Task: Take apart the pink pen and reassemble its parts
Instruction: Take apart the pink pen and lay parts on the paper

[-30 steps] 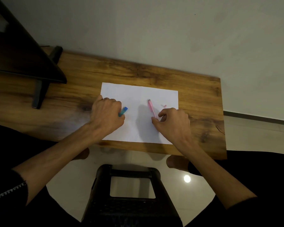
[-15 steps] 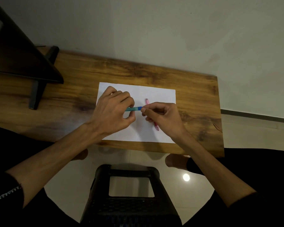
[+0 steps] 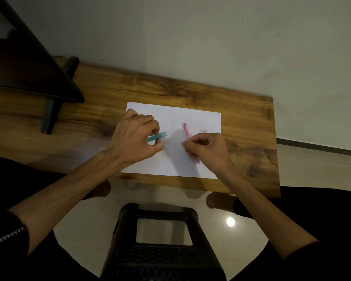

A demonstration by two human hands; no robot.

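Note:
The pink pen (image 3: 186, 131) lies on the white paper (image 3: 170, 161), its middle hidden under my right hand (image 3: 208, 148); its tip shows near the wrist. A tiny pink piece (image 3: 204, 131) rests on the paper just beyond that hand. My right hand's fingers are pinched on a small blue part (image 3: 181, 143) that peeks out at the fingertips. My left hand (image 3: 135, 139) grips a teal pen barrel (image 3: 158, 136), whose free end points right, a short gap away from the right hand.
The paper lies on a wooden table (image 3: 241, 122) against a pale wall. A dark stand with a leg (image 3: 49, 110) occupies the table's left. A black stool (image 3: 162, 240) sits below the near edge, between my knees.
Half a second ago both hands met on the teal pen. Now they have drawn apart: the left keeps the teal barrel, the right has moved right with a small blue part.

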